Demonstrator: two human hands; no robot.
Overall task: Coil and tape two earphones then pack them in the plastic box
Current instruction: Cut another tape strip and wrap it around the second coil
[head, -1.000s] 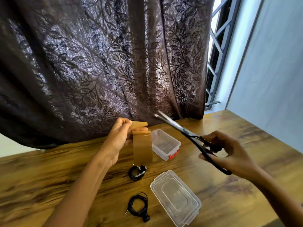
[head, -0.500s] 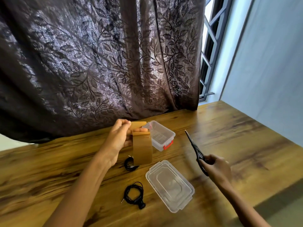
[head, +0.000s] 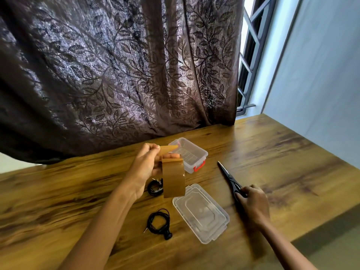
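My left hand (head: 145, 168) holds a wide strip of brown tape (head: 173, 179) upright above the table, pinched at its top edge. Partly behind the strip lies one coiled black earphone (head: 153, 189). A second coiled black earphone (head: 158, 223) lies nearer to me, its plug pointing left. The clear plastic box (head: 188, 153) with a red latch stands open beyond the tape. Its clear lid (head: 201, 211) lies flat in front. My right hand (head: 253, 205) rests on the handles of black scissors (head: 228, 177), which lie closed on the table.
The wooden table (head: 272, 152) ends at a right edge near a pale wall. A dark leaf-patterned curtain (head: 116, 75) hangs along the table's far side, with a barred window (head: 248, 61) to its right.
My right hand brought the scissors down from in front of the tape and laid them flat on the table to the right. The left hand kept the tape strip in place.
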